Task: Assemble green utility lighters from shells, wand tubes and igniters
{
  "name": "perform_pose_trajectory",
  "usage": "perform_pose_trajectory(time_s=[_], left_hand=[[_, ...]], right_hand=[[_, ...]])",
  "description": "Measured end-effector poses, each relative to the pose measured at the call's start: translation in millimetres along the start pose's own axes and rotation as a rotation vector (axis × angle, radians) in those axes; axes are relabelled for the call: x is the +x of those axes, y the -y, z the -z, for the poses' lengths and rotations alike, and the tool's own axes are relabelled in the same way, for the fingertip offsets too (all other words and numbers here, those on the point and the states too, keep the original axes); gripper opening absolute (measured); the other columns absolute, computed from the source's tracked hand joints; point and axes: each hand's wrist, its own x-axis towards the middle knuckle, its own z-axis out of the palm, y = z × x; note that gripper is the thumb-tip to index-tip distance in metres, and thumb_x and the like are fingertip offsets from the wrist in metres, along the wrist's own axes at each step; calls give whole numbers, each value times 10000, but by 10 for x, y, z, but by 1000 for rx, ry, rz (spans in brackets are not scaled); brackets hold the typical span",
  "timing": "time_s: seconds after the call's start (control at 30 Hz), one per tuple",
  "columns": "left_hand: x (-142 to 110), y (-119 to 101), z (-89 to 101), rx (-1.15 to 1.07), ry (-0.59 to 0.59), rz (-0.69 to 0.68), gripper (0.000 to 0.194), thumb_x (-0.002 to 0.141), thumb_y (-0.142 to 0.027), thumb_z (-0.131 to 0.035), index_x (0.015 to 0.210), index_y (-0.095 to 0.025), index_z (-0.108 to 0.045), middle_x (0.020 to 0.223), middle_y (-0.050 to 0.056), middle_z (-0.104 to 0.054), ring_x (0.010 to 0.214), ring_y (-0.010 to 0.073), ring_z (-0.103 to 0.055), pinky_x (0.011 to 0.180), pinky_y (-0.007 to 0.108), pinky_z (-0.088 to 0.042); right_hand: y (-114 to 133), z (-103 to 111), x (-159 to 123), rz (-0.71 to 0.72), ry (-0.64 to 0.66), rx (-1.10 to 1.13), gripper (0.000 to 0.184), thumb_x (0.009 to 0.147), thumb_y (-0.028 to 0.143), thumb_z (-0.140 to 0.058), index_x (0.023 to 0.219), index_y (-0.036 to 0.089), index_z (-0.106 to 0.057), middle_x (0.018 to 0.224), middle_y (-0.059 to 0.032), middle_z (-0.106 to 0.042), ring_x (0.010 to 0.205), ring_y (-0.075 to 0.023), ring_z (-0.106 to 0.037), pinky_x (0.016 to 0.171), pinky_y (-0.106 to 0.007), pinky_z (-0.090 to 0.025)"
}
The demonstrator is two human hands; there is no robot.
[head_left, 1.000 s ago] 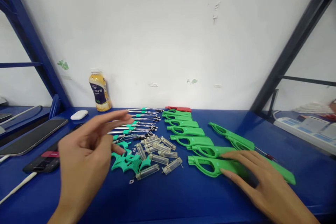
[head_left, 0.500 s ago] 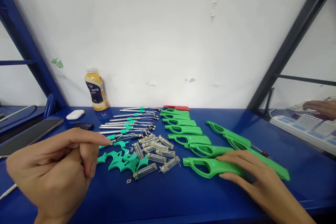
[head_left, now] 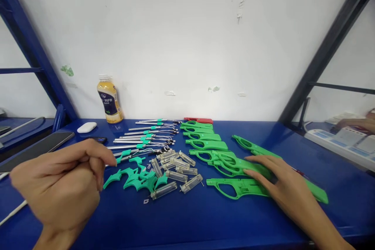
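My right hand (head_left: 277, 177) grips a green lighter casing half (head_left: 249, 167) between thumb and fingers, raised over the row of casings. Just in front of it, another green lighter casing half (head_left: 231, 189) lies with its ribbed inside facing up; my wrist covers its right end. My left hand (head_left: 66, 183) is closed in the air at the left, index finger bent; anything inside it is hidden. Near its fingertips lie teal triggers (head_left: 133, 177). Beside these is a pile of clear fuel tanks (head_left: 175, 168).
Silver lighter rods (head_left: 140, 138) with wires lie behind the triggers. A red casing (head_left: 199, 120) and several green casings (head_left: 202, 136) form a column. A bottle (head_left: 109, 99), white case (head_left: 87, 127) and dark phone (head_left: 41, 148) stand left. A power strip (head_left: 336, 144) and another person's hand are right.
My right hand has lifted one casing half up and away, uncovering the inside of the half beneath. My left index finger has curled in. The view has shifted slightly.
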Motion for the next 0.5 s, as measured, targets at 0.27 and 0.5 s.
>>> perform_pose_trajectory(time_s=[0.27, 0.5], left_hand=[[351, 404, 43, 365, 379, -74, 330, 749, -167, -467, 760, -257, -785, 632, -95, -697, 508, 103, -579, 528, 181, -374], [414, 875, 281, 563, 556, -109, 212, 856, -206, -600, 834, -274, -799, 735, -70, -747, 657, 152, -664, 610, 179, -385]], right_hand=[[88, 146, -259, 103, -111, -86, 475, 972, 711, -572, 1152, 325, -782, 1267, -141, -580, 1299, -449, -526, 1098, -681, -401], [66, 77, -455, 166, 78, -20, 300, 975, 586, -651, 1148, 376, -777, 1332, -78, -622, 1297, -423, -538, 1099, -670, -428]])
